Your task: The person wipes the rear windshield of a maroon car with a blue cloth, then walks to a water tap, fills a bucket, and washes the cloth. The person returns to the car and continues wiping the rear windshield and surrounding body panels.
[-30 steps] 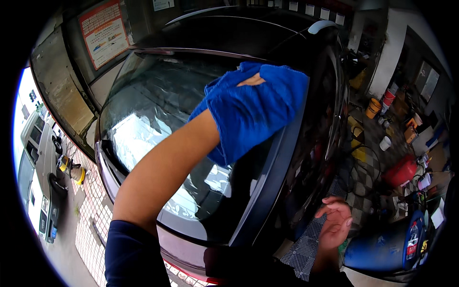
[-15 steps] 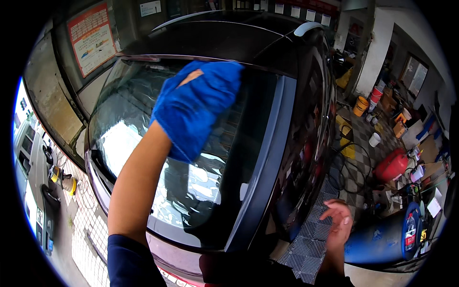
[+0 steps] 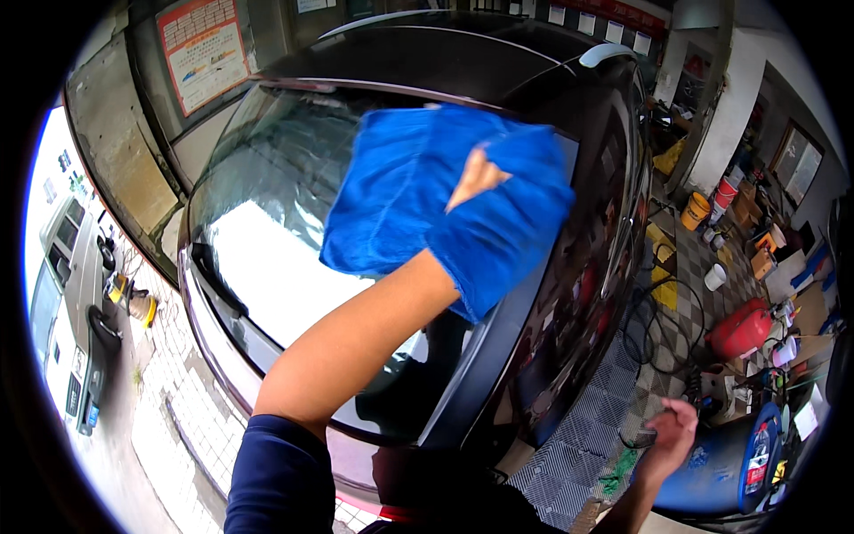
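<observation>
Your left hand, grip unclear, has cloth over glass at one o'clock; right hand half-open; wiping seems unfinished.

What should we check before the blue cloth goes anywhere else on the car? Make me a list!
1. Blue cloth at the left hand: ok, it's draped around it.
2. Left fingers gripping tightly: cannot tell, cloth hides most of that hand.
3. Cloth smooth all over: not ok, it's creased around the hand.
4. Right hand empty: ok, nothing shows in it.
5. Right hand clear of the blue barrel: cannot tell, they overlap in this view.
6. Window glass spotless: cannot tell, bright reflections cover it.
</observation>
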{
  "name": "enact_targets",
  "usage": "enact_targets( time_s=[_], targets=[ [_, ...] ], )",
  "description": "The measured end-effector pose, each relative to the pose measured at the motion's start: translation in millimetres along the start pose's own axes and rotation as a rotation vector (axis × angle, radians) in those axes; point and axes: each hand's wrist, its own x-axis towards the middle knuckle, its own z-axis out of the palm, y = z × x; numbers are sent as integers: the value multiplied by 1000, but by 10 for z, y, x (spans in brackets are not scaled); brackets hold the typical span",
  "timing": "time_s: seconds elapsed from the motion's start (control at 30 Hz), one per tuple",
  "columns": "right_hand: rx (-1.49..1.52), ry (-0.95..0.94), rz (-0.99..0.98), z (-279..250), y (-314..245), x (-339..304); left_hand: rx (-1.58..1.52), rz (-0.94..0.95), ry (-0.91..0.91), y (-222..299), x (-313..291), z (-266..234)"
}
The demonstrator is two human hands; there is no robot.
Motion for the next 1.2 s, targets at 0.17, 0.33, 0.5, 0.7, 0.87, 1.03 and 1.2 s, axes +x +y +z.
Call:
enact_targets(
  time_s=[0.17,0.33,0.5,0.7,0.87,1.03,1.2],
  targets=[
    [-90,-324,-114,582,-142,74,169,335,-47,-454,114,-846],
    [-226,-298,-114,399,-156,-23,425,-417,-22,-2306,-169,-1592],
    [-288,-93,20,-155,69,-50,749,-617,-179,-3884,-686,-2264],
    [-69,62,-17,-64,382,174,470,-62,-51,-1459,-1029,-1408],
    [262,-211,-152,908,206,448,322,-178,-297,621,-1645,-1655],
    [351,-850,-111,1783,-571,285,299,-303,-236,1091,-2298,-1701],
    [-28,-1057,-837,2325,-1113,-181,232,-324,-124,1131,-2400,-1748]
  ],
)
